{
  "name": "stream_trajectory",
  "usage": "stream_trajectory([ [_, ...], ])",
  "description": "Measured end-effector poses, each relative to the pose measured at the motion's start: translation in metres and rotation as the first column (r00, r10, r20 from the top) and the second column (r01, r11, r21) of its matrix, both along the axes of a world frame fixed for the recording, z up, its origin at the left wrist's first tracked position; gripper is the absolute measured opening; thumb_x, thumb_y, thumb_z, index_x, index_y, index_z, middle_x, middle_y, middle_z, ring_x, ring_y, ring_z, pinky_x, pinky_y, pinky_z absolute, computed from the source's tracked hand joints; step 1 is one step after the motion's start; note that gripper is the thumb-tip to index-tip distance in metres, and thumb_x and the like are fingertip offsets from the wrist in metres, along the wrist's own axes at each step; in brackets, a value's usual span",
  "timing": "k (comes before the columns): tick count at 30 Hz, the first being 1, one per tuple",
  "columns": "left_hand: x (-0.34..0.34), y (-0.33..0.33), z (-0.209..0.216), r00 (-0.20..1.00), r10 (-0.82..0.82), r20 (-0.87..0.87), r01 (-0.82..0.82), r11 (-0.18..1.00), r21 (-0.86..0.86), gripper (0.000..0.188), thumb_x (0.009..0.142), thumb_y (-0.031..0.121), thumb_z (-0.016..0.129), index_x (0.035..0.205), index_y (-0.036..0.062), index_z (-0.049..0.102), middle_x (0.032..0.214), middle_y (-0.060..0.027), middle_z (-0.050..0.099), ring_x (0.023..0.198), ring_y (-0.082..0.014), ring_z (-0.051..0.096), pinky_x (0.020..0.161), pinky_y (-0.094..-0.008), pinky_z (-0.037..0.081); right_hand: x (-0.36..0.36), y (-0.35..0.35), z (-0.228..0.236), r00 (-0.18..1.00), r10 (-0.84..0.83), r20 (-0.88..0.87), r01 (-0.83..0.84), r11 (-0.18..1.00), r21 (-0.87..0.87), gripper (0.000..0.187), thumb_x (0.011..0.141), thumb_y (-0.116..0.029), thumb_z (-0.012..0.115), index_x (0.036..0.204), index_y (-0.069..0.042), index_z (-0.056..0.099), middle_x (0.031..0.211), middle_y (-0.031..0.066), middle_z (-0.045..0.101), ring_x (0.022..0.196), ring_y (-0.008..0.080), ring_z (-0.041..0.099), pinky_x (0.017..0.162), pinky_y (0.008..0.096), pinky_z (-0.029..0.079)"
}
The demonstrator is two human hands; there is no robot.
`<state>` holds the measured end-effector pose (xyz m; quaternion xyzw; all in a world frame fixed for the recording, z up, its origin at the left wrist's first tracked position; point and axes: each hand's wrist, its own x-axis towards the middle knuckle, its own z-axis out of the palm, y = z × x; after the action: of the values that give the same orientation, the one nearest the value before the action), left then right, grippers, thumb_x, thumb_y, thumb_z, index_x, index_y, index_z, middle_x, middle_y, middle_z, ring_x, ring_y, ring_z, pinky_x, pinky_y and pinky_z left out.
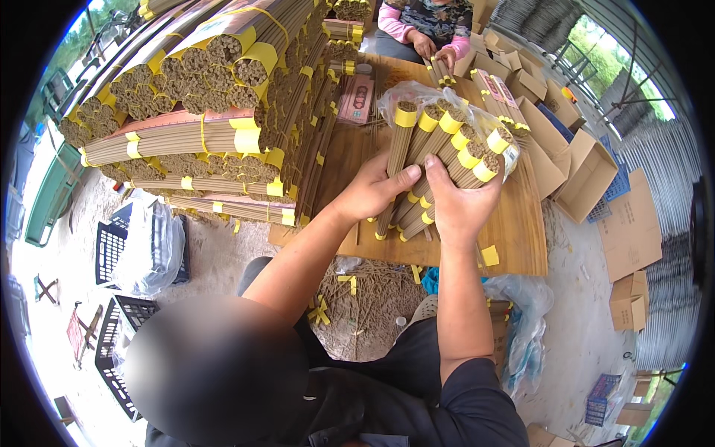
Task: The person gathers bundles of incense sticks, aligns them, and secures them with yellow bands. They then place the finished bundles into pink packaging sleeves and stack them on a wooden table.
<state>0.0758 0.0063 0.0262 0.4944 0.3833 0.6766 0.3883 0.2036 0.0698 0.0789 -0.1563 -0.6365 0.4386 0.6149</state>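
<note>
The left grip (372,194) and right grip (462,203) curl closed around yellow-banded incense-stick bundles (429,141), the counter (519,235) beneath them.

Workshop, semi-open, for packing: greenery (596,48) visible outside, upper rt. Evidence: big pile of paper-banded stick bundles (194,139), prob. incense, on lt; wooden tabletop (521,238) w/ more; co-worker (432,18) opp. handling same; open cardboard boxes (587,179) on rt; dk plastic crates (110,252); loose stick scraps (365,320) underfoot.
</note>
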Motion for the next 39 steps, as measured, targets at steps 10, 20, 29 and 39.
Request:
stream_trajectory([
  [10, -0.002, 0.001, -0.001, 0.996, 0.094, -0.004, -0.094, 0.993, -0.076, 0.045, 0.104, 0.029, 0.061, 0.137, -0.0005, 0.052, 0.123, -0.0064, 0.064, 0.111, -0.0138, 0.058, 0.097, -0.0325, 0.048, 0.003, -0.001, 0.006, 0.991, -0.135, 0.017, 0.135, 0.991, -0.003, 0.055, 0.076, 0.004, 0.083, 0.12, 0.006, 0.05, 0.109, 0.0109, 0.068, 0.094, 0.0147, 0.068, 0.081, 0.0312, 0.058],
  [20, -0.005, 0.003, -0.008, 0.997, 0.075, -0.007, -0.075, 0.997, 0.03, 0.081, 0.091, 0.026, 0.077, 0.153, -0.0008, 0.033, 0.143, -0.0131, 0.052, 0.131, -0.0198, 0.049, 0.112, -0.0372, 0.039, -0.006, 0.004, -0.002, 0.997, 0.01, 0.072, -0.013, 0.999, 0.05, 0.038, 0.088, -0.016, 0.082, 0.112, 0.002, 0.059, 0.1, 0.0073, 0.07, 0.089, 0.0133, 0.065, 0.083, 0.032, 0.053],
  [29, 0.008, 0.003, 0.001, 0.925, 0.314, -0.216, -0.303, 0.95, 0.082, 0.084, 0.084, 0.02, 0.083, 0.151, -0.0017, 0.037, 0.143, -0.0185, 0.054, 0.132, -0.0245, 0.052, 0.112, -0.0395, 0.04, -0.005, 0.004, 0.005, 0.996, 0.067, -0.056, -0.07, 0.997, -0.038, 0.049, 0.093, -0.027, 0.077, 0.123, 0.003, 0.052, 0.109, 0.009, 0.067, 0.096, 0.0145, 0.062, 0.087, 0.0316, 0.05],
  [39, 0.005, 0.015, -0.003, 0.956, 0.218, -0.197, -0.197, 0.973, 0.118, 0.087, 0.092, 0.044, 0.072, 0.153, -0.0014, 0.031, 0.146, -0.023, 0.049, 0.138, -0.0318, 0.047, 0.114, -0.0423, 0.036, -0.007, 0.014, -0.02, 0.995, 0.092, 0.027, -0.095, 0.971, 0.22, 0.07, 0.1, -0.043, 0.063, 0.139, 0.006, 0.034, 0.129, 0.0167, 0.052, 0.116, 0.0225, 0.053, 0.103, 0.0403, 0.043],
])
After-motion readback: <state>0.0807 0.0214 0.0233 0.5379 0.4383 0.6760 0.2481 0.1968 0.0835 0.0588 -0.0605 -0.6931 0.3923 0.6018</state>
